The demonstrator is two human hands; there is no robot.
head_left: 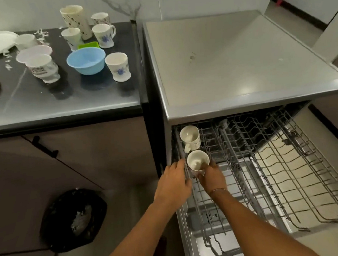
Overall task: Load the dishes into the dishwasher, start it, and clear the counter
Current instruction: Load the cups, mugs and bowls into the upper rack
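Kitchen counter (61,104) with the waiting mugs and the blue bowl (86,60) lies well apart, up and to the left of both your hands; the work now is at the open dishwasher (239,61).

Your right hand (211,178) holds a white cup (198,160) from below, with the fingers curled around its lower part. The cup's open mouth shows above the fingers and faces up and a little toward you. It stands over the left row of the rack (232,143), between your two hands.

Just beyond this grip sits another cup (190,136), with its handle pointing back at the held one, almost touching it. I judge you must set yours down short of it.

Your left hand (173,183) lies along the rack's left edge, just beside the cup. I cannot tell if its fingers close around the wire.
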